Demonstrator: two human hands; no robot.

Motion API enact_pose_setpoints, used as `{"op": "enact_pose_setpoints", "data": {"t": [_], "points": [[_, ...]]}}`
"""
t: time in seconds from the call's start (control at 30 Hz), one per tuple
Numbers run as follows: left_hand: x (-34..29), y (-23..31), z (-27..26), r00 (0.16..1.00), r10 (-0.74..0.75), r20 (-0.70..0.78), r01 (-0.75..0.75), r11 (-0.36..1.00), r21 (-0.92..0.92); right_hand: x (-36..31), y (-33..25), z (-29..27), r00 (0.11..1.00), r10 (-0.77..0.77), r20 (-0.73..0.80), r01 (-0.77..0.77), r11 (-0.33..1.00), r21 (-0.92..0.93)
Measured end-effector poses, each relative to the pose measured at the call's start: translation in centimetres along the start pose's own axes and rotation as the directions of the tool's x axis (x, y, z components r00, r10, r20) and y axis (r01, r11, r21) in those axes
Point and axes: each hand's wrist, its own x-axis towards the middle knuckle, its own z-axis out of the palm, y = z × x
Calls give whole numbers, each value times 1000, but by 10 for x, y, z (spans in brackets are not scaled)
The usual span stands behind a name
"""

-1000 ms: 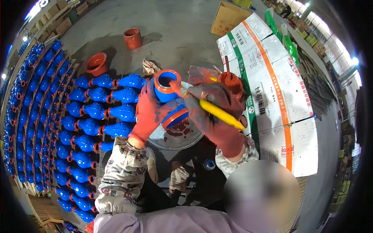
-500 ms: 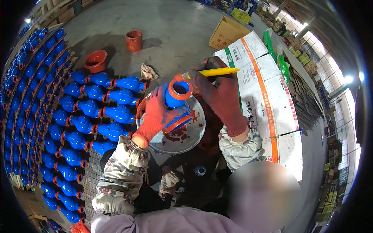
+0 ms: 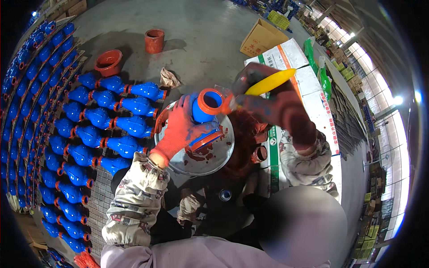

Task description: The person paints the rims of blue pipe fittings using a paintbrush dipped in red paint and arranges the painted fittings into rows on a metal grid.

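My left hand [image 3: 175, 136], in a red glove stained blue, grips a blue valve body [image 3: 202, 114] with orange-red flange rims. One round opening faces up. In my right hand [image 3: 275, 102], also gloved and smeared dark, is a paintbrush [image 3: 271, 81] with a thick yellow handle. Its red-coated bristle end is at the right side of the upper rim; whether it touches is hard to tell. Below the valve body lies a round white surface [image 3: 221, 154] splashed with red paint. A small red-stained container [image 3: 259, 154] stands right of it.
Rows of blue valve bodies with red rims [image 3: 105, 117] fill the left side, partly over wire mesh [image 3: 102, 203]. Beyond are a red basin [image 3: 108, 62], a red bucket [image 3: 154, 42] and a crumpled cloth [image 3: 169, 78]. White cartons [image 3: 315, 91] and a brown box [image 3: 262, 38] stand right.
My right hand has swung right and turned with the brush, from above the upper rim to its right side. My left hand still holds the valve body in nearly the same place.
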Motion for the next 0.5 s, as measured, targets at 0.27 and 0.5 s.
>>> {"op": "enact_pose_setpoints", "data": {"t": [0.27,0.5], "points": [[4,-5,-14,983,84,166,-78,996,-41,8,3,-11,987,-96,128,16,856,517],[5,-11,-15,973,35,226,-2,989,-146,45,11,-1,976,194,98,-212,952,222]]}}
